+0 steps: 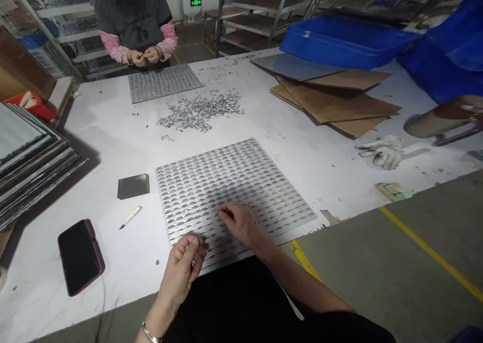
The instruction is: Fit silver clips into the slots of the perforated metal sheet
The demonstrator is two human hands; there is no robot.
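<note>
A flat metal plate (241, 167) with rows of small leaf-shaped slots lies at the table's near edge. Many slots hold dark metal pieces; the nearer rows show brownish ones. My left hand (184, 262) is curled over the plate's near left corner, with small metal pieces partly showing between its fingers. Over the middle of the plate is my right hand (241, 223), thumb and fingertips pinched together; whatever is between them is too small to make out. Beyond the plate lies a loose pile of small silvery pieces (204, 110).
A phone (81, 257), a small knife (131, 217) and a dark block (133, 186) lie left. Stacked plates (33, 157) stand far left. Cardboard sheets (332, 99), a blue crate (339, 41) and gloves (385, 152) are right. A person (138, 26) works at another plate (164, 84) opposite.
</note>
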